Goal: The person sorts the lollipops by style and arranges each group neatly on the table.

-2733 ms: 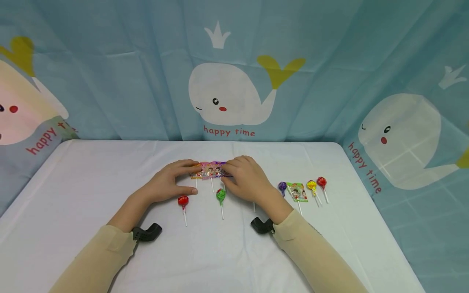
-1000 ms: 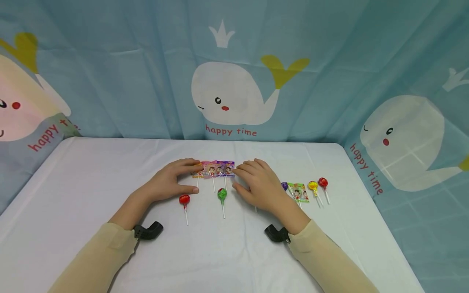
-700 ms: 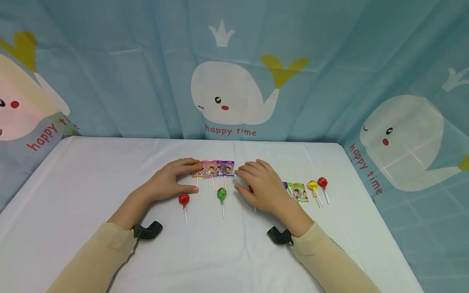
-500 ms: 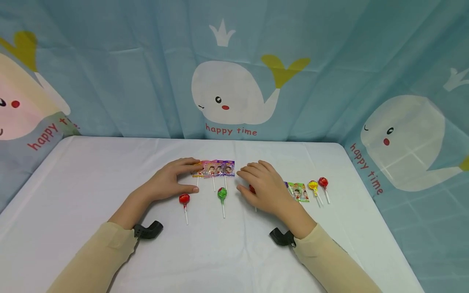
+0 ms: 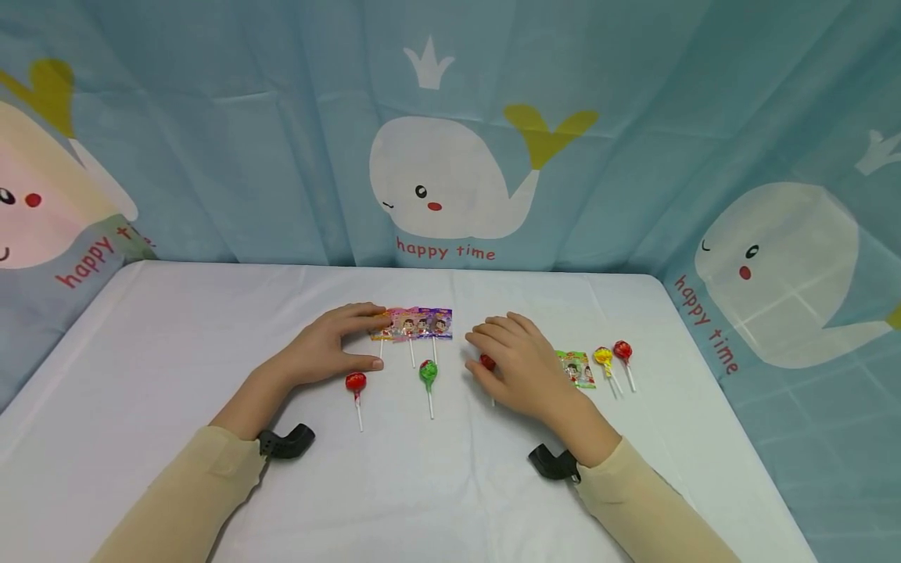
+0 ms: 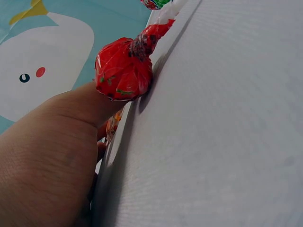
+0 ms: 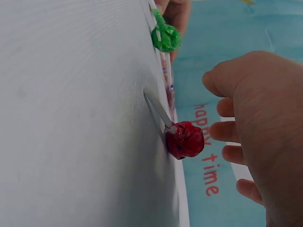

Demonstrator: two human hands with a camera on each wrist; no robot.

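Note:
My left hand [image 5: 327,348] rests at the left end of a row of flat-wrapped lollipops [image 5: 415,323], its fingertips on the orange packet. Their wrappers run orange, pink and purple, sticks toward me. Just below the left thumb lies a round red lollipop [image 5: 356,381], large in the left wrist view [image 6: 124,71]. A green lollipop [image 5: 428,371] lies between the hands. My right hand [image 5: 524,367] hovers with loosely bent fingers over a dark red lollipop [image 5: 487,362]; in the right wrist view this lollipop [image 7: 185,140] is apart from the fingers.
Right of my right hand lie a green flat-wrapped lollipop [image 5: 577,369], a yellow lollipop [image 5: 603,356] and another red lollipop [image 5: 622,350]. A white cloth covers the table [image 5: 394,493]. A blue whale-print curtain [image 5: 281,172] hangs behind it.
My right hand has left the purple end of the flat-wrapped row and moved right and toward me, now covering the round purple lollipop. The left hand has stayed in place.

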